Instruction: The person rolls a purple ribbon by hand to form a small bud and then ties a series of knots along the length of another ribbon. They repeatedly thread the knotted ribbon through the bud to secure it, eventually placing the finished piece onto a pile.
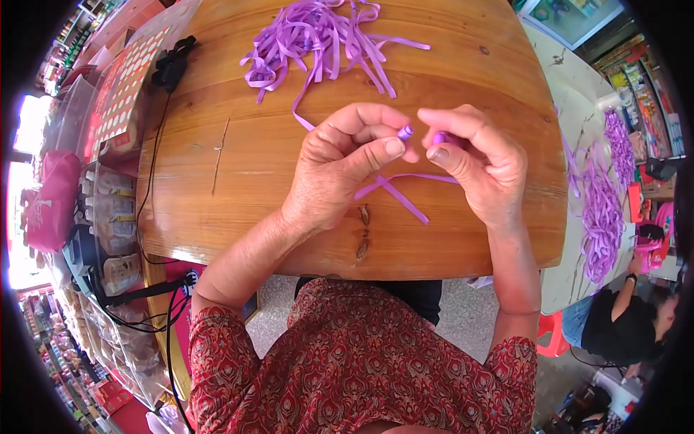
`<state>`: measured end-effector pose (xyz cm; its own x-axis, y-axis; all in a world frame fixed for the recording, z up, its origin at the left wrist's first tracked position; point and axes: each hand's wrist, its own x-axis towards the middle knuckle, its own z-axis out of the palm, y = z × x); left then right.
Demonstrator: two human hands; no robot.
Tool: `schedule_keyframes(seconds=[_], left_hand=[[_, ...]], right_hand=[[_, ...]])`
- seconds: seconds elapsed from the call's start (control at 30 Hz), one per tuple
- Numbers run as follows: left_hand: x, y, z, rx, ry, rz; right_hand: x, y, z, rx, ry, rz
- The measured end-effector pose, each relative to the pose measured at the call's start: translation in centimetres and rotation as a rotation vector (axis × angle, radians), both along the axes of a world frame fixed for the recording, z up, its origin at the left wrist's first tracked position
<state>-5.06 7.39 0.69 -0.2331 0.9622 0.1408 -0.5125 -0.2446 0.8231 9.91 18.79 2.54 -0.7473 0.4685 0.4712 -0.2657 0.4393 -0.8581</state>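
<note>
Above the middle of the wooden table (238, 195), my left hand (329, 163) pinches a small purple plastic piece (405, 132) between thumb and fingers. Close beside it, my right hand (488, 163) is closed on a second small purple piece (441, 137), partly hidden by the fingers. A gap shows between the two pieces. Under my hands, a flat purple strap (405, 200) crosses itself on the wood. Another length of strap runs from my left hand up to a tangled heap of purple straps (307, 40) at the far side.
A thin twisted tie (220, 148) and a black cable (153, 173) lie to the left, by clear plastic boxes (116, 210). On the pale table at right hang more purple strap bundles (601, 210). A person in black (627, 325) sits at the lower right.
</note>
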Motion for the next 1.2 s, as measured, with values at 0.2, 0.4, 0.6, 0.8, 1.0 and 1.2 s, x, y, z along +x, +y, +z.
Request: schedule_keyframes(seconds=[0.2,0.4,0.6,0.8,1.0,1.2], left_hand=[[-0.6,-0.1,-0.5,-0.055,-0.064,-0.072],[-0.1,-0.3,-0.6,-0.13,0.017,0.018],[-0.2,-0.5,-1.0,-0.146,0.104,0.088],[0.0,-0.3,-1.6,-0.087,0.178,0.186],[-0.2,0.1,-1.9,-0.163,0.098,0.153],[0.2,-0.1,-1.7,-0.164,0.144,0.187]], right_hand=[[-0.5,0.3,-2.1,-0.081,0.082,-0.053],[-0.4,0.6,-2.6,0.013,0.045,-0.05],[-0.5,0.2,-1.9,0.043,-0.029,-0.09],[-0.8,0.5,-2.7,0.065,-0.004,-0.096],[-0.6,-0.2,-2.4,-0.083,0.009,-0.087],[-0.4,0.1,-2.8,-0.055,0.025,-0.12]])
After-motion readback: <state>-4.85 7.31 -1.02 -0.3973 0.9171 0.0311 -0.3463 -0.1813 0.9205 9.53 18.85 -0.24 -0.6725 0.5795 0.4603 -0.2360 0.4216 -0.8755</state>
